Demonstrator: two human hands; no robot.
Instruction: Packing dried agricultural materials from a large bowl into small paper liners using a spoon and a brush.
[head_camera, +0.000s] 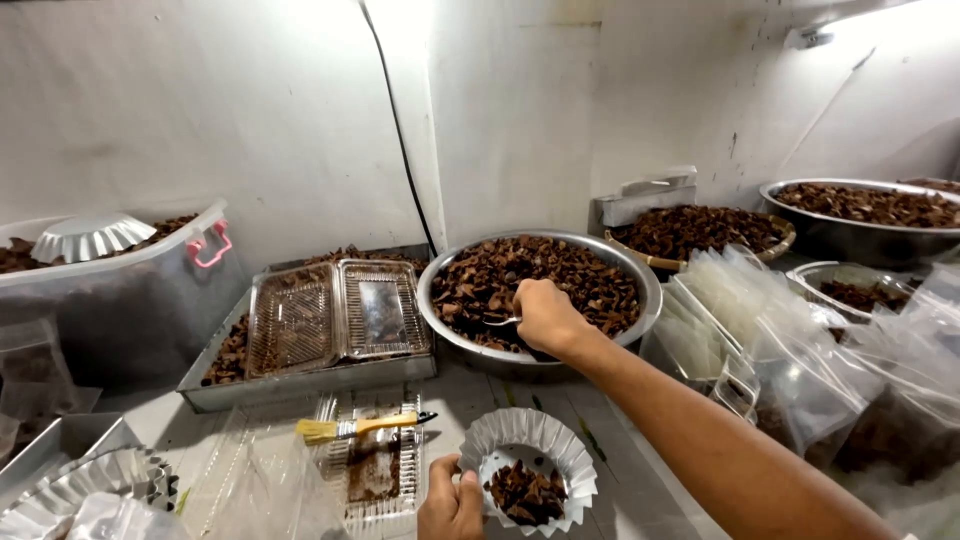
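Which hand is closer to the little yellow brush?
Left. The left hand holds the fluted paper cup just right of and below the yellow brush. The right hand is farther away, up in the big metal bowl of brown pieces.

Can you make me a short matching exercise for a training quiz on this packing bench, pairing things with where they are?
Things:
1. fluted paper cup
2. brush
3. spoon
4. clear hinged box

Places:
A. lying open on the metal tray
B. held by the left hand
C. in the right hand over the round bowl
D. lying on the table

Pairs: 1-B, 2-D, 3-C, 4-A
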